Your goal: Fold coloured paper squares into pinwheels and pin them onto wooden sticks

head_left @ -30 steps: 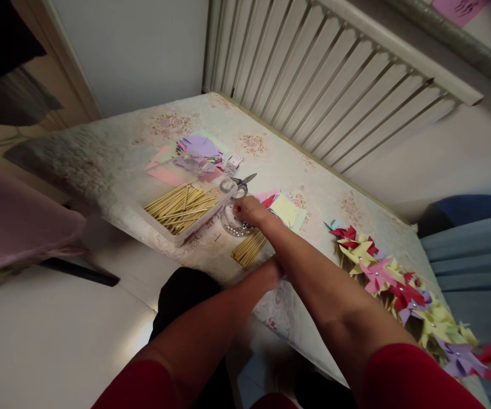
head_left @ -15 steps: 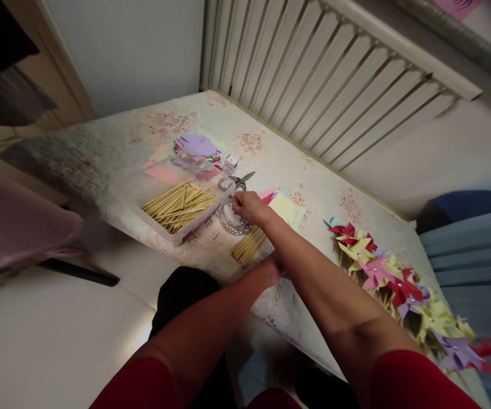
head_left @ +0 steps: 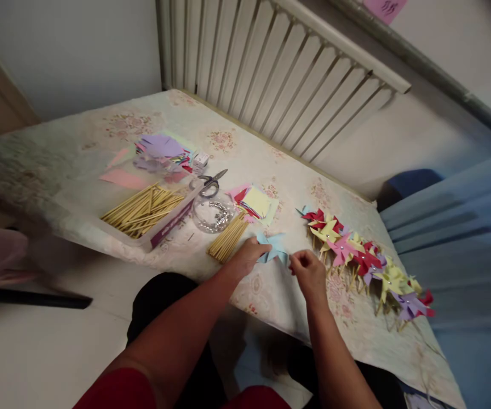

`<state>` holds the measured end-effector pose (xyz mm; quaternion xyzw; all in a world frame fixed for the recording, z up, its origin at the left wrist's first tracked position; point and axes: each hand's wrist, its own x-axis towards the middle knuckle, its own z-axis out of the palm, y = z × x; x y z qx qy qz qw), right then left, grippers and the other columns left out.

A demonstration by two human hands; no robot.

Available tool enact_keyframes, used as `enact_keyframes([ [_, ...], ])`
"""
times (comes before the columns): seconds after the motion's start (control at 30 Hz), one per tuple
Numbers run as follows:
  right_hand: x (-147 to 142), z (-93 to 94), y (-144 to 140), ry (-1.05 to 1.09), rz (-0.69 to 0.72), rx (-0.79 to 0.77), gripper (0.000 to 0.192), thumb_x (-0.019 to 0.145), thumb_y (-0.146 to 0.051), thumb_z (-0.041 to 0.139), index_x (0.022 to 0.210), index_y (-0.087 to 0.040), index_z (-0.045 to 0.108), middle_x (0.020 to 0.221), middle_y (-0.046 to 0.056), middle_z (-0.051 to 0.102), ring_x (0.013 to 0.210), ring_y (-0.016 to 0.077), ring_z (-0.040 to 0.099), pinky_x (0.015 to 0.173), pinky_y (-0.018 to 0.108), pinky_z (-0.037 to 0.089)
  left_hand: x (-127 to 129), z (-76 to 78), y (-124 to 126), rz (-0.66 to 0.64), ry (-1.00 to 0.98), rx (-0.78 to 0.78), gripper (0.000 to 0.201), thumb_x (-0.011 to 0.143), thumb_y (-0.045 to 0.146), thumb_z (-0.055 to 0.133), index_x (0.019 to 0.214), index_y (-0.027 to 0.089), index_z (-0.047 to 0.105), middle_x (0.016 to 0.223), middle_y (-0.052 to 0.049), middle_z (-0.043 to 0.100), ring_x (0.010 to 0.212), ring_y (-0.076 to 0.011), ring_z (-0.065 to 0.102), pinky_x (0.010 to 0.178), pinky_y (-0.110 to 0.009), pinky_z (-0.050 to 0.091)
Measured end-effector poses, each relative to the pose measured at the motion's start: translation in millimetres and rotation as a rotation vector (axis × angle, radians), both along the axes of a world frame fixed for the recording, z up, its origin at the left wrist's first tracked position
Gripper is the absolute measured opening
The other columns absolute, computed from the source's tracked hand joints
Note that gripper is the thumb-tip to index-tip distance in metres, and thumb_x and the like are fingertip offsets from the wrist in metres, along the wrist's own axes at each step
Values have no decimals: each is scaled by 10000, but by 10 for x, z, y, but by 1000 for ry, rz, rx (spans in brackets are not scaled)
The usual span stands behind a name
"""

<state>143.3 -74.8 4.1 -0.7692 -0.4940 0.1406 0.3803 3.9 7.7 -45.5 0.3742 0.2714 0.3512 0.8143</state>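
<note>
I am pressing my left hand point(head_left: 247, 255) on the blue paper pinwheel point(head_left: 273, 250) near the tabletop point(head_left: 271, 289) edge while my right hand point(head_left: 309, 272) fingers are pinching its corner, which may tear if tugged.

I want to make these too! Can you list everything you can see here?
light blue paper pinwheel: one, blue, table edge, between both hands
finished pinwheels: a row, red, yellow, pink, purple, right side
loose sticks: one bundle, tan, beside the glass dish
tray of sticks: one, clear, left
glass dish: one, clear, holding shiny bits
scissors: one pair, behind dish
paper squares: stack, yellow and pink, middle
paper scraps: pile, purple and pink, far left
left hand: on the blue pinwheel
right hand: pinching its edge
</note>
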Motion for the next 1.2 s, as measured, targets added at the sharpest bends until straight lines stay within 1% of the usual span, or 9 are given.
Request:
enact_keyframes([
  [0.07, 146, -284, -215, -86, -54, -30, 224, 756, -386, 553, 610, -216, 551, 515, -1, 570, 496, 171, 531, 532, 294, 415, -5, -14, -4, 11, 14, -19, 77, 660, 213, 625, 638, 161, 573, 568, 28, 570, 509, -99, 485, 523, -232, 363],
  [0.13, 212, -509, -372, -200, -63, -24, 227, 771, -374, 529, 610, -217, 561, 556, 12, 581, 540, 182, 536, 566, 307, 411, 3, -41, -1, -5, 15, -22, 79, 656, 223, 626, 649, 159, 580, 591, 21, 591, 526, -106, 501, 528, -232, 367],
  [0.2, 223, -661, -467, -264, -33, -21, 218, 802, -350, 516, 648, -211, 581, 623, 26, 613, 596, 190, 558, 619, 316, 424, 24, -86, 12, -7, 18, -28, 83, 650, 227, 627, 687, 160, 595, 619, 17, 613, 551, -119, 526, 552, -237, 390],
  [0.3, 210, -775, -516, -307, 17, 20, 191, 843, -323, 512, 740, -197, 612, 732, 52, 644, 704, 204, 591, 694, 326, 444, 57, -180, 41, -2, 25, -22, 133, 656, 260, 645, 740, 163, 608, 648, 15, 628, 580, -131, 548, 584, -245, 415],
  [0.43, 246, -790, -515, -301, 117, 56, 178, 879, -283, 494, 782, -201, 619, 776, 52, 637, 760, 203, 596, 736, 329, 457, 64, -266, 64, -31, 41, 22, 152, 689, 294, 643, 771, 169, 614, 665, 17, 625, 586, -129, 546, 576, -238, 402],
  [0.6, 322, -714, -529, -228, 253, 66, 182, 882, -223, 473, 807, -212, 638, 807, 47, 645, 786, 193, 600, 745, 316, 472, 32, -223, 53, -58, 41, 54, 125, 710, 288, 632, 715, 168, 598, 642, 13, 613, 566, -123, 531, 556, -235, 385],
  [0.7, 330, -683, -520, -204, 251, 51, 174, 868, -216, 481, 789, -214, 637, 801, 44, 646, 777, 192, 598, 737, 314, 472, 16, -167, 38, -69, 31, 42, 107, 709, 276, 622, 731, 173, 602, 664, 6, 627, 596, -138, 555, 584, -248, 417],
  [0.83, 326, -669, -480, -185, 234, 37, 171, 839, -216, 499, 715, -214, 617, 744, 29, 624, 733, 184, 584, 703, 304, 463, 0, -127, 18, -65, 68, 46, 134, 710, 305, 627, 739, 181, 582, 662, 7, 611, 573, -135, 531, 548, -244, 399],
  [1.2, 315, -697, -461, -163, 210, 75, 152, 822, -216, 510, 709, -214, 611, 754, 31, 628, 755, 191, 584, 736, 320, 459, 13, -126, 25, -56, 83, 34, 137, 695, 291, 626, 728, 180, 552, 643, 27, 579, 547, -118, 504, 546, -239, 389],
])
